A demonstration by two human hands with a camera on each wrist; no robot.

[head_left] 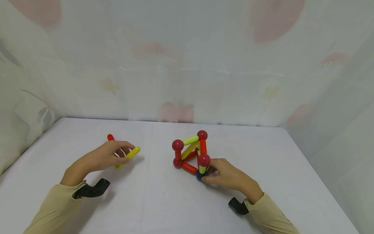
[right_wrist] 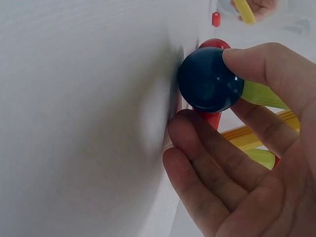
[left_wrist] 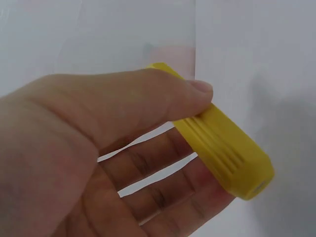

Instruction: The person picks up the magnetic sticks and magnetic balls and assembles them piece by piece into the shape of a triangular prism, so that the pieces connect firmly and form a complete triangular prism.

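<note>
My left hand (head_left: 109, 157) pinches a yellow magnetic building rod (left_wrist: 222, 148) between thumb and fingers, raised above the table. On the right, my right hand (head_left: 229, 174) holds a dark blue ball (right_wrist: 210, 79) at the near bottom corner of a frame of rods and balls. The thumb presses on the ball in the right wrist view; the other fingers curl beside and behind it. A yellow-green rod (head_left: 202, 169) joins that ball to a red ball (head_left: 204, 160) above. The frame also has several red balls, red rods (head_left: 189, 168) and a slanting yellow rod (head_left: 190, 150).
A red rod (head_left: 110, 137) lies on the white table (head_left: 163, 204) just beyond my left hand, partly hidden by it. A pale patterned cloth (head_left: 181, 65) hangs behind the table. Black wrist devices (head_left: 92, 188) sit at both sleeves.
</note>
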